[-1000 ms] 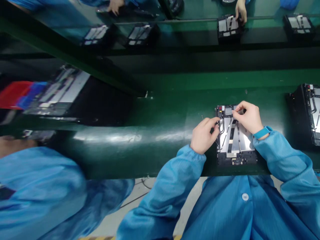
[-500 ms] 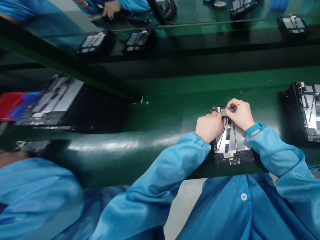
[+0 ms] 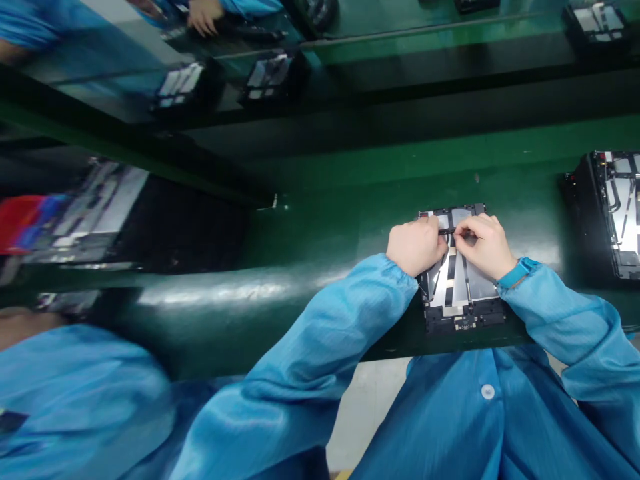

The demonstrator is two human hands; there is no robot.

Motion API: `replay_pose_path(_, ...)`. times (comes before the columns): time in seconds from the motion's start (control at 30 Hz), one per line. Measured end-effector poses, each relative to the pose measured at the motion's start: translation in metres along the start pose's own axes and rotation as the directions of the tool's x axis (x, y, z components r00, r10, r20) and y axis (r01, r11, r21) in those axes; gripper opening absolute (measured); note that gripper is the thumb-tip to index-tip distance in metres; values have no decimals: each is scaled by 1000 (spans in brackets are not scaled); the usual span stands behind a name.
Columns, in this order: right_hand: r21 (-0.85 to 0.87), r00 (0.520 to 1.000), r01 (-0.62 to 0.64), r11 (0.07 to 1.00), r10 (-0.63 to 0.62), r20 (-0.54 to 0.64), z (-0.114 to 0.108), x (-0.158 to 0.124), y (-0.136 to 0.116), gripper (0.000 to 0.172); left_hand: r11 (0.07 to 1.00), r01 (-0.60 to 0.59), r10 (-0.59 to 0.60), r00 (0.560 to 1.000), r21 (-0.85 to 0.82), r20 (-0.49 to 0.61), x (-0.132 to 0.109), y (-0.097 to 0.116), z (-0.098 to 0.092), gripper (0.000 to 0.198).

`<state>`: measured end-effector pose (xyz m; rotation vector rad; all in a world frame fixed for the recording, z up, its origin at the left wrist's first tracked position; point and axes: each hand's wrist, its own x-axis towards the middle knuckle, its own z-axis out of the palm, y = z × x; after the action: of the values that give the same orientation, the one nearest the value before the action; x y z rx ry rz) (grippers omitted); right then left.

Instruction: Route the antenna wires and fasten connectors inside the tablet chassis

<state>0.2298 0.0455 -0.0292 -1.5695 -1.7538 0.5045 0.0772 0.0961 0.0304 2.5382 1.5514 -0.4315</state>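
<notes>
An opened flat electronic device, with silver panels, dark strips and a black lower edge, lies on the green bench before me. My left hand rests over its upper left part with the fingers curled. Between my hands a small dark strip spans the upper panels, and the left fingertips seem to be on it. From the other side my right hand, with a blue band at the wrist, pinches at the strip's right end. Fingertips cover the exact contact, so whether the strip is loose or attached I cannot tell.
A stack of similar devices stands at the right edge. To the left rises a larger blurred stack beside red and blue bins. A co-worker's sleeve is at lower left. More devices sit beyond the dark divider.
My right hand has come slightly down and its fingers have drawn closer to my left hand. The device's upper edge shows more now. The whole view has shifted a little.
</notes>
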Motion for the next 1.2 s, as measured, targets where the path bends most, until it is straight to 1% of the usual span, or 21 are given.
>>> replay_pose_path(0.1, 19, 1000, 11, 1000, -11, 5, 1, -2, 1, 13, 999, 49, -49, 999, -17, 11, 1, 0, 2, 30)
replay_pose_path(0.23, 39, 998, 55, 998, -57, 36, 3, -3, 1, 13, 989, 142, -141, 990, -46, 17, -1, -1, 5, 25)
replay_pose_path(0.47, 52, 998, 50, 997, -51, 29, 5, -3, -2, 16, 976, 200, -201, 980, -87, -9, -9, 2, 9, 30)
replay_pose_path(0.67, 51, 998, 60, 997, -61, 30, 6, -3, -3, 15, 958, 263, -266, 964, -117, -5, -7, 3, 10, 31)
replay_pose_path(0.93, 52, 997, 64, 997, -65, 33, 9, -3, -2, 16, 955, 285, -285, 959, -79, 12, -4, 9, 5, 32)
replay_pose_path(1.07, 61, 996, 88, 994, -89, 3, 12, -3, 0, 15, 951, 298, -300, 954, -79, -11, -4, 8, 8, 34)
replay_pose_path(1.2, 64, 995, 102, 993, -102, -9, 13, -3, 0, 15, 946, 301, -308, 950, -120, -52, -5, 4, 14, 35)
